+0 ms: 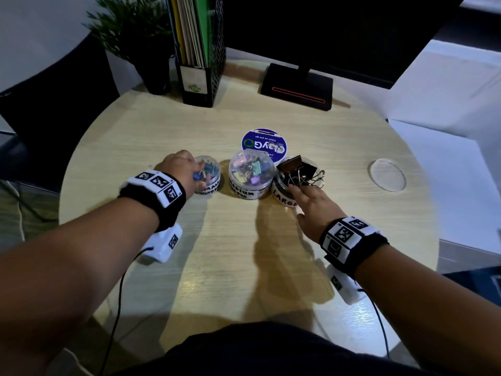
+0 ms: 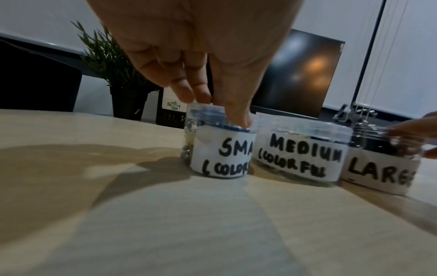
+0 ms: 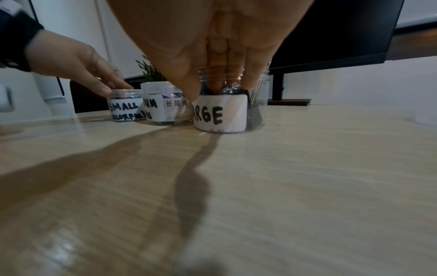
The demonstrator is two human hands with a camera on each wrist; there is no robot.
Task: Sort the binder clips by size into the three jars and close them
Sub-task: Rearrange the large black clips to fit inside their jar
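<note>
Nearest the person, both forearms reach out over the round wooden counter (image 1: 244,253), each wrist wearing a black band with printed markers.

The left hand (image 1: 182,169) is on the small jar (image 1: 208,175), at the left end of the row. Its fingers (image 2: 189,89) curl over the rim and the thumb presses the near edge of the clear lid; the grip is closed on that jar. The label reads SMALL, COLORFUL. Small coloured clips (image 1: 206,170) show through the top.

The right hand (image 1: 314,204) is at the large jar (image 1: 287,191), at the right end of the row. Its fingers (image 3: 234,74) are straight and reach down into the open mouth, touching the black clips (image 1: 298,169); the grip is open and I see nothing pinched. These clips stand proud of the rim, wire handles sticking out to the right. This jar has no lid on.

Between them stands the medium jar (image 1: 250,175), touching or just beside both neighbours, lid on, filled with pastel clips.

Well apart to the right, a clear lid (image 1: 387,174) lies flat on the counter.

Just behind the jars sits a round blue-topped tub (image 1: 264,145). Farther back: a potted plant (image 1: 135,44), a mesh file holder (image 1: 200,50) with folders, and a monitor (image 1: 339,31) on its stand.
</note>
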